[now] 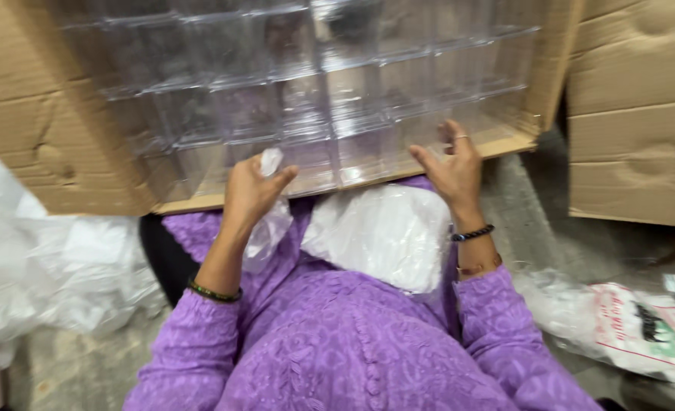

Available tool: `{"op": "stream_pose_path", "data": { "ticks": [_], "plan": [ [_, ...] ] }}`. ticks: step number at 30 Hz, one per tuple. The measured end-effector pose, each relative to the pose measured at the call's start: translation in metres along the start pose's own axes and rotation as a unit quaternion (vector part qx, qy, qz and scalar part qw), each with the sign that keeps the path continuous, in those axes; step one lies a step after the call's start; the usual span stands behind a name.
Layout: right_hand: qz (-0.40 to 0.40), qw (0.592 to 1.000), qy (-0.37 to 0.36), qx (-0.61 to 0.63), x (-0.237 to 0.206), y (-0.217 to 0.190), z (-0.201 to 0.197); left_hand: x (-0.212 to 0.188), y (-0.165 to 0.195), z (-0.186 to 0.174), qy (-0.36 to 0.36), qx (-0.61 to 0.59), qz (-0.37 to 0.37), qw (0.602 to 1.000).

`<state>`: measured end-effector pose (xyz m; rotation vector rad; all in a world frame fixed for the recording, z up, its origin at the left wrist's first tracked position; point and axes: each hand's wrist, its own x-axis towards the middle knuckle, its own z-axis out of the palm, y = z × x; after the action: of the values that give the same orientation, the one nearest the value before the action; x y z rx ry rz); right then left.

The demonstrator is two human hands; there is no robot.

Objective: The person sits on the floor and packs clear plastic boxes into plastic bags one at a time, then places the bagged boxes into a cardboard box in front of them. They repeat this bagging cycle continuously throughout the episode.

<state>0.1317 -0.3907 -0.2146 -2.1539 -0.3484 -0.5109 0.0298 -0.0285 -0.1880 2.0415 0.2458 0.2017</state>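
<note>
Left hand (250, 190) clenched on a crumpled clear plastic bag (270, 221), at the cardboard box (41, 114) edge; right hand (453, 169) released, fingers (428, 161) spread against stacked clear plastic containers (314, 91) inside; white bundle (383, 232) on the lap

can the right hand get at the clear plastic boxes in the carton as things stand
Probably yes. The right hand is open at the carton's open mouth, fingers right at the front row of clear plastic boxes, with nothing between them. The left hand is busy gripping a plastic bag.
</note>
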Motion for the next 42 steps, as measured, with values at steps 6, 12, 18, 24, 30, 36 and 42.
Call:
{"op": "stream_pose_path", "data": {
  "ticks": [6, 12, 18, 24, 30, 36, 42],
  "plan": [
    [-0.009, 0.999, -0.050, -0.010, -0.004, -0.014, 0.069, -0.007, -0.054, -0.022, 0.055, 0.120, -0.090, 0.987],
    [-0.087, 0.992, -0.035, -0.088, -0.021, -0.043, 0.050, -0.037, -0.036, -0.026, 0.210, 0.089, 0.079, 0.971],
    [0.086, 0.816, -0.345, 0.455, -0.066, -0.129, 0.097, -0.074, 0.017, -0.012, 0.117, -0.231, 0.150, 0.954],
    [0.126, 0.824, -0.276, 0.478, -0.070, -0.164, 0.102, -0.083, 0.018, -0.026, 0.080, -0.318, 0.169, 0.930],
    [0.346, 0.735, -0.279, 0.512, -0.061, -0.182, 0.071, -0.097, 0.004, -0.017, 0.120, -0.267, 0.037, 0.955],
    [0.117, 0.846, -0.271, 0.444, -0.054, -0.176, 0.076, -0.093, 0.006, -0.008, 0.092, -0.267, 0.031, 0.959],
    [0.128, 0.819, -0.252, 0.500, -0.075, -0.165, 0.087, -0.091, 0.010, -0.010, -0.003, -0.431, 0.049, 0.901]
  ]
}}
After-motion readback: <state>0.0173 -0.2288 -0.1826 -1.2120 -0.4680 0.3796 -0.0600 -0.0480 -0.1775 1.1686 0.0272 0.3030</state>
